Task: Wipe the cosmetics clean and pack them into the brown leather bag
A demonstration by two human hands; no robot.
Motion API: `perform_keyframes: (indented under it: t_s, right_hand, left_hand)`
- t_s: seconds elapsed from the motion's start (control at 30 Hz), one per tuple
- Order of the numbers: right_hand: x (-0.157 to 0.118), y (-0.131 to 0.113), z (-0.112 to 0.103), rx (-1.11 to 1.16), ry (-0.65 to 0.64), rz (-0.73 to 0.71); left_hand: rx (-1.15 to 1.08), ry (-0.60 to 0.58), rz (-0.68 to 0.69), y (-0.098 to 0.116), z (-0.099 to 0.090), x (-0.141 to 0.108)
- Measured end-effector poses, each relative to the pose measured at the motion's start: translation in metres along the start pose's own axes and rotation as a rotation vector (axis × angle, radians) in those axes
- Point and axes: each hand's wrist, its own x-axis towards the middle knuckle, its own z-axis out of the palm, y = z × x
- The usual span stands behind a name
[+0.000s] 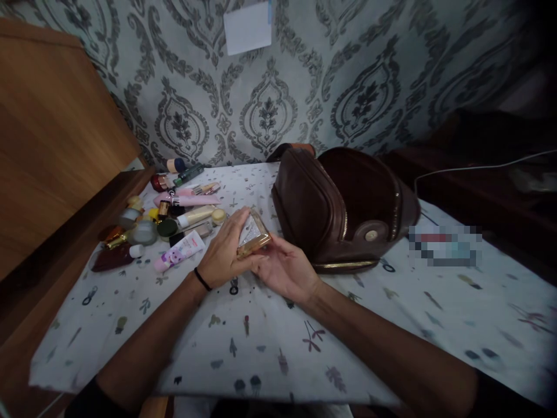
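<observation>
A small, gold-edged case with a silvery, glittery top (253, 235) is held between my two hands, just left of the brown bag. My left hand (226, 249), with a black band at the wrist, has its fingers laid over the case's left side. From below and the right, my right hand (287, 268) grips its edge. Part of the case is hidden behind the fingers, and I cannot make out its exact kind. A dark brown leather bag (304, 197) stands unzipped to the right of my hands, its top gaping.
Left of my hands lie several cosmetics, among them a white-and-pink tube (180, 251), a pink pouch-like item (187, 200), jars (144, 232) and a dark red bottle (113, 258). A blurred-out item (446, 246) lies right, near a white cable (483, 166). Wooden furniture (56, 133) borders the left.
</observation>
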Motion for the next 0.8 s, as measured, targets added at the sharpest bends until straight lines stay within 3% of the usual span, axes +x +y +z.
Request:
perform_keyframes:
  t_s: [0.13, 0.33, 0.63, 0.8]
  right_hand:
    - [0.002, -0.001, 0.0, 0.004, 0.008, -0.045]
    - [0.001, -0.001, 0.003, -0.06, 0.014, -0.035]
    - [0.004, -0.003, 0.001, -0.036, 0.255, -0.077]
    - [0.005, -0.003, 0.002, -0.018, 0.293, -0.063]
  left_hand:
    - [0.056, 0.016, -0.081, 0.002, 0.005, -0.001]
    - [0.113, 0.06, -0.057, 0.005, 0.001, 0.001]
    - [0.202, 0.068, 0.23, 0.004, -0.007, 0.001]
    - [0.307, 0.079, 0.351, 0.012, -0.013, 0.002]
